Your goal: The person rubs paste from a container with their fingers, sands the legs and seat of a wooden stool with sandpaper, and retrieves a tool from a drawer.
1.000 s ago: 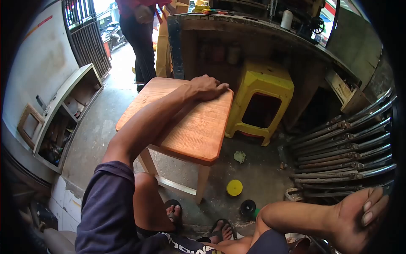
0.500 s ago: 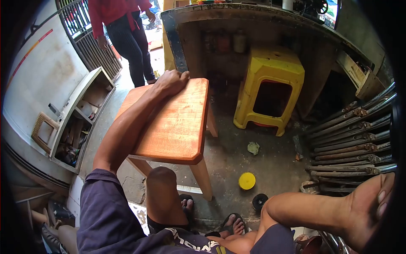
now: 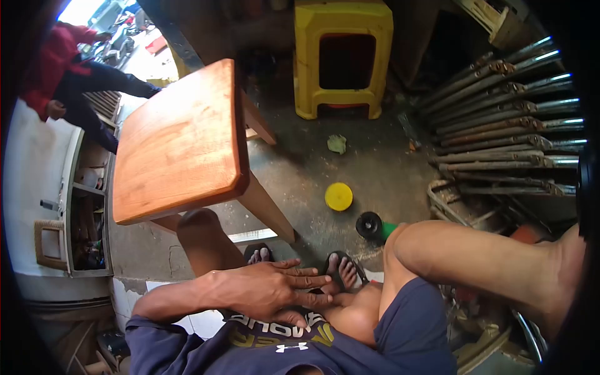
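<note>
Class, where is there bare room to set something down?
The top of the wooden stool is bare. On the floor, an open patch lies between that stool, the yellow stool and the yellow disc. Metal tubes crowd the right; sandalled feet and a black round object crowd the near side.

The right hand (image 3: 567, 265) is cut off by the dark border, its fingers unseen; the upper edge crops the yellow stool (image 3: 340, 20), the left border obscures the second person (image 3: 55, 65), and the shelf (image 3: 89, 188) holds indistinct items.
</note>
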Tool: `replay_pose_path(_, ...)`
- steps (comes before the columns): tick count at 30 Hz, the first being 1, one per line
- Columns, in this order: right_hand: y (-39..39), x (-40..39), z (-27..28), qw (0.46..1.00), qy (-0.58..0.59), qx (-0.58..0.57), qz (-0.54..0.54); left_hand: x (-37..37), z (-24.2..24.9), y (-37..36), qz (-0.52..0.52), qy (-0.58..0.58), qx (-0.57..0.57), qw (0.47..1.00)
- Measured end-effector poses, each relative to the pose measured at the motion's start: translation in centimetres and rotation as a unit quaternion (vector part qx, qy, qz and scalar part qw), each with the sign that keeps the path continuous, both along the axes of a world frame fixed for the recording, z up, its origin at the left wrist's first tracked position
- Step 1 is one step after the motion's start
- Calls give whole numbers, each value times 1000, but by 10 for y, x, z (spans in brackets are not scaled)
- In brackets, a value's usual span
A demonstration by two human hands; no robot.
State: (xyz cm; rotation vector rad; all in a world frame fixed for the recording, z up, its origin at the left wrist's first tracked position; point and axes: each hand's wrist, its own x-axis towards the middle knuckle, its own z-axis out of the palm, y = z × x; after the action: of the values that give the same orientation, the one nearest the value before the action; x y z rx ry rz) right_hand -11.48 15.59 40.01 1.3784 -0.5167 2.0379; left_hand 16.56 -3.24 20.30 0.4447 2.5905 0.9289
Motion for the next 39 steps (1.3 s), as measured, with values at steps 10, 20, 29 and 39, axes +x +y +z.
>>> replay_pose_path(10, 41, -14, 1, 897, -11, 215, -386, 2, -96, 0, 189, -149, -118, 963)
replay_pose_path(20, 142, 1, -109, 679, -219, 365, -597, -21, -121, 28, 106, -142, -53, 983)
replay_pose_path(29, 289, 74, -417, 288, -654, 619, -327, -19, -115, 0, 193, -202, -144, 949)
replay_pose_path(39, 393, 63, -480, 259, -603, 430, -620, -21, -150, -6, 156, -207, -96, 961)
